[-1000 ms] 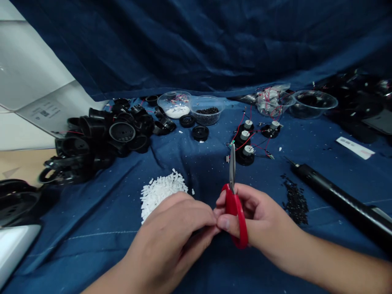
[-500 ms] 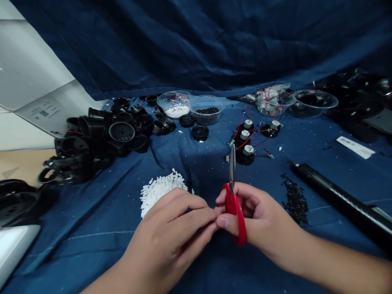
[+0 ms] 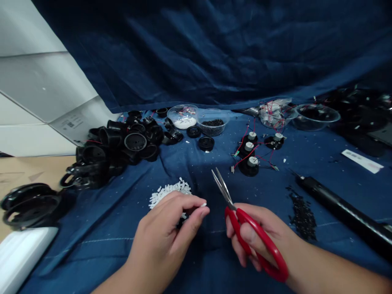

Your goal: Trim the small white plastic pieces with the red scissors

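The hands have separated: right of the white pile (image 3: 170, 191), the left hand (image 3: 162, 232) pinches a white piece (image 3: 204, 204) between its fingers; farther right of it, the right hand (image 3: 275, 226) grips red scissors (image 3: 252, 221).

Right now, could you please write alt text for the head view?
Right hand holds red-handled scissors, blades slightly parted, while the left hand pinches a small white piece near a pile of white pieces on blue cloth.

Left hand (image 3: 165, 230), right hand (image 3: 273, 224): both seen bare. Forearms (image 3: 330, 265) uncovered as far as shown. Right thumbnail (image 3: 248, 234) exposed, short.
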Motion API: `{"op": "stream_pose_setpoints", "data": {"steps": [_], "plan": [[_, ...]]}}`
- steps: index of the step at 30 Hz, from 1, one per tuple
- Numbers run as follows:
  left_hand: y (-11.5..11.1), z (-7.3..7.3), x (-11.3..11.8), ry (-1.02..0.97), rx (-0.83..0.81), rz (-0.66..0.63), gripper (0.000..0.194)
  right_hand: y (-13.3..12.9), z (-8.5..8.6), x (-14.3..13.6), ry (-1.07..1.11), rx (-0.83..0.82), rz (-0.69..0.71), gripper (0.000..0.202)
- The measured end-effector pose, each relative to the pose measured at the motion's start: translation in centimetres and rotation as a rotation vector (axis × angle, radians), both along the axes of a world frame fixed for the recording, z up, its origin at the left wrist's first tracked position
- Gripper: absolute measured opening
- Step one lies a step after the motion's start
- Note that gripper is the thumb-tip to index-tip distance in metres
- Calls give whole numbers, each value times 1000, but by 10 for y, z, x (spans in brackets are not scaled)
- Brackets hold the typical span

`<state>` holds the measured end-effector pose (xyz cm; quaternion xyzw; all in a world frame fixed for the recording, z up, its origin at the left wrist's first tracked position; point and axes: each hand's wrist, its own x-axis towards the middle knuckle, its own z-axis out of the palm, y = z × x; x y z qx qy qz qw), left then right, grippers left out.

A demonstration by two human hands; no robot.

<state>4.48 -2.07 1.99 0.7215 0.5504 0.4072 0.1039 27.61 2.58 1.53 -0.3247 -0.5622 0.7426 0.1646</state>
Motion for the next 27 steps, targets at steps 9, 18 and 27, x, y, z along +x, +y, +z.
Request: {"op": "stream_pose_setpoints", "data": {"steps": [9, 18, 27], "plan": [[-1, 1, -1, -20, 35, -3, 6, -3, 17, -1, -149, -45, 171, 51], [1, 3, 1, -36, 66, -40, 4, -2, 21, 3, -202, 2, 230, 54], [-2, 4, 1, -43, 60, -64, 6, -3, 13, 6, -183, -110, 200, 32]]}}
